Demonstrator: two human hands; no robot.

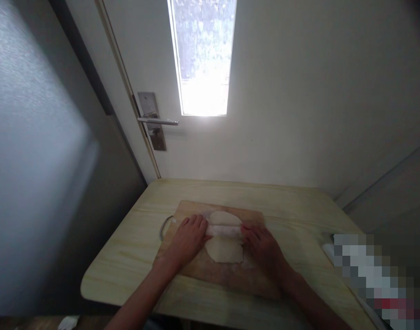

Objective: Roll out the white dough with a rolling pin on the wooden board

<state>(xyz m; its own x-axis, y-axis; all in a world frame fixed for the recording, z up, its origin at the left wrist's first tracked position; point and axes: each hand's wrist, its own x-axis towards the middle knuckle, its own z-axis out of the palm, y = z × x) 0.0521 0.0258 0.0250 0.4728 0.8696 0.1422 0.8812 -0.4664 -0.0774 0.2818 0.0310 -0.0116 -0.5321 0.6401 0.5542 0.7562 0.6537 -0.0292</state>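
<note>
A flat, pale sheet of dough (225, 250) lies on a wooden cutting board (210, 274) on the table. Across the dough runs a flour-whitened rolling pin (225, 230), roughly level from left to right, with dough showing on both its far and near sides. My left hand (192, 233) is closed round the pin's left end, and my right hand (260, 242) grips its right end. Both ends of the pin are hidden under my fingers. White flour dusts the board around the dough.
The board has a metal loop handle (166, 226) on its left. Behind the light wooden table (292, 201) stands a white door (285, 114) with a lever handle (158, 121) and a bright glass pane. A grey panel (41, 160) rises at left; a blurred-out object (374, 275) sits at the right edge.
</note>
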